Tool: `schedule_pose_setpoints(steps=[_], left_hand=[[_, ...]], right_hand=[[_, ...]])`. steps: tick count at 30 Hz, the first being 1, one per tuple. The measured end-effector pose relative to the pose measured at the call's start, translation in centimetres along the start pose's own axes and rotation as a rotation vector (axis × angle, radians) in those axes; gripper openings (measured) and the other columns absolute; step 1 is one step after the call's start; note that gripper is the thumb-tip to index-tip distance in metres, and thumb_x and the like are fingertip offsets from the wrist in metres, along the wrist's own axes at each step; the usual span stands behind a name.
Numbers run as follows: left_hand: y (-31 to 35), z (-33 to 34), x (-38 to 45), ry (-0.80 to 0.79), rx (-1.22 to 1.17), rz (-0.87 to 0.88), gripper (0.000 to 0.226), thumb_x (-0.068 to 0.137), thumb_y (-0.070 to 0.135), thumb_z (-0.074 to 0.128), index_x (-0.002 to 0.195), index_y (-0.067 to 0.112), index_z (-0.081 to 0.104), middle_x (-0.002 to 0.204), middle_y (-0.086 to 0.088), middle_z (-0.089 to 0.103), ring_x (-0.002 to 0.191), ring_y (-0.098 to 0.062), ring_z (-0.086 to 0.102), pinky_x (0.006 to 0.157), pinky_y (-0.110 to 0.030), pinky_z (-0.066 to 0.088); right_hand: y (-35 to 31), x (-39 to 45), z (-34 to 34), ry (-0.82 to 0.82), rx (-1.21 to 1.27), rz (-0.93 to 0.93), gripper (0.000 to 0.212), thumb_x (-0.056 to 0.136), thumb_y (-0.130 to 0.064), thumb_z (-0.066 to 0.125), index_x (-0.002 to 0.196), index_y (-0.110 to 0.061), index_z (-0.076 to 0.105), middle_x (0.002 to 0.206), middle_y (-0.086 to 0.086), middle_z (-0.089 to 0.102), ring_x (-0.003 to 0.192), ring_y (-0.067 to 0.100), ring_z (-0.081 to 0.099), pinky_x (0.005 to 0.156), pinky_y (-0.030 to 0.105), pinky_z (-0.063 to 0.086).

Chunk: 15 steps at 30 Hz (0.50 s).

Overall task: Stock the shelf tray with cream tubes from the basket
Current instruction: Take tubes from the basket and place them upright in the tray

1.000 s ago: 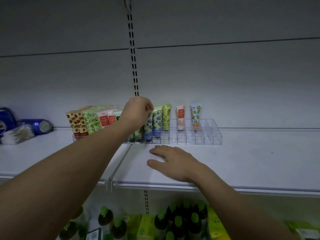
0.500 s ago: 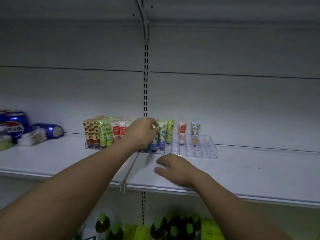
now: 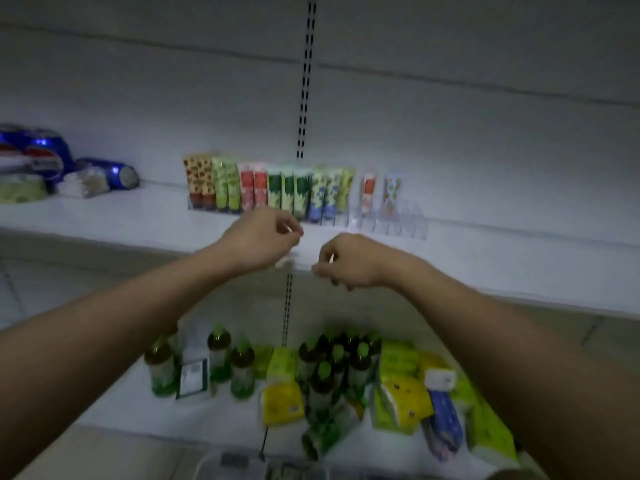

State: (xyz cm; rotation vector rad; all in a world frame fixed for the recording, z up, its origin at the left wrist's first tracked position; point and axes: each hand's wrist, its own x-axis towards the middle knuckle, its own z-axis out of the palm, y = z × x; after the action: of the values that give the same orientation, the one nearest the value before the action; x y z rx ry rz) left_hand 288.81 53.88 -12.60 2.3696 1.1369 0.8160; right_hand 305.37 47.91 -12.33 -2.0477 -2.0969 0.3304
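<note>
A clear shelf tray [image 3: 412, 226] stands at the back of the white shelf [image 3: 502, 268]. Its left and middle slots hold a row of cream tubes [image 3: 287, 192]; to the right stand a single red-and-white tube [image 3: 369, 194] and a pale patterned tube [image 3: 393, 189], with bare slots beyond them. My left hand [image 3: 263, 239] and my right hand [image 3: 349, 263] hover side by side over the shelf's front edge, short of the tray, fingers curled in and holding nothing. A blurred grey rim, possibly the basket [image 3: 235, 462], shows at the bottom edge.
Blue cola cans [image 3: 41, 154] and small packs lie at the shelf's left end. Green-capped bottles [image 3: 322, 368] and yellow and green tissue packs [image 3: 282, 400] fill the lower shelf. A slotted upright [image 3: 304, 81] runs up the back wall.
My left hand has let go of the tubes and drawn back from the tray. My right hand has lifted off the shelf and curled. The view has tilted down to the lower shelf.
</note>
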Motion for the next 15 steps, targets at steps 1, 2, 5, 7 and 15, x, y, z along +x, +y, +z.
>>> schedule_pose_setpoints(steps=[1,2,5,7,15], left_hand=[[-0.8,0.1,-1.2,-0.005,-0.006,-0.019,0.016,0.094,0.023,0.057,0.103,0.023,0.070,0.104,0.000,0.068,0.086,-0.013,0.063,0.076,-0.027,0.048],[-1.7,0.4,-2.4,-0.010,-0.010,-0.046,0.015,0.093,0.024,0.058,0.101,0.024,0.070,0.102,0.001,0.068,0.087,-0.013,0.062,0.076,-0.026,0.046],[-5.2,2.3,-5.7,-0.065,-0.082,-0.155,0.015,0.091,0.023,0.061,0.100,0.019,0.073,0.100,0.001,0.070,0.090,-0.012,0.062,0.081,-0.026,0.046],[-8.2,4.4,-7.7,-0.129,-0.141,-0.235,0.015,0.092,0.020,0.061,0.101,0.015,0.072,0.099,-0.003,0.071,0.082,-0.011,0.062,0.078,-0.025,0.051],[-18.7,18.0,-15.4,-0.391,-0.222,-0.656,0.017,0.092,0.013,0.060,0.100,0.003,0.070,0.099,-0.015,0.069,0.075,-0.020,0.060,0.063,-0.021,0.048]], right_hand=[[-0.3,-0.5,0.7,-0.035,0.003,0.007,0.028,0.096,-0.036,0.054,0.091,-0.011,0.067,0.085,0.007,0.071,0.061,0.020,0.062,0.068,0.033,0.055],[-0.6,-0.8,1.5,-0.065,0.005,0.016,0.028,0.096,-0.035,0.054,0.091,-0.012,0.067,0.083,0.006,0.071,0.062,0.020,0.063,0.064,0.032,0.055],[-0.2,-1.1,5.2,-0.139,0.009,0.037,0.026,0.096,-0.034,0.053,0.087,-0.014,0.066,0.078,0.001,0.069,0.058,0.016,0.063,0.053,0.026,0.049],[0.6,-1.1,8.7,-0.212,0.058,0.062,0.025,0.096,-0.033,0.054,0.083,-0.014,0.066,0.075,0.001,0.068,0.054,0.015,0.061,0.052,0.025,0.047],[5.0,-0.9,26.2,-0.538,0.279,0.226,0.029,0.099,-0.029,0.049,0.089,-0.005,0.061,0.077,0.007,0.063,0.055,0.015,0.056,0.053,0.025,0.043]])
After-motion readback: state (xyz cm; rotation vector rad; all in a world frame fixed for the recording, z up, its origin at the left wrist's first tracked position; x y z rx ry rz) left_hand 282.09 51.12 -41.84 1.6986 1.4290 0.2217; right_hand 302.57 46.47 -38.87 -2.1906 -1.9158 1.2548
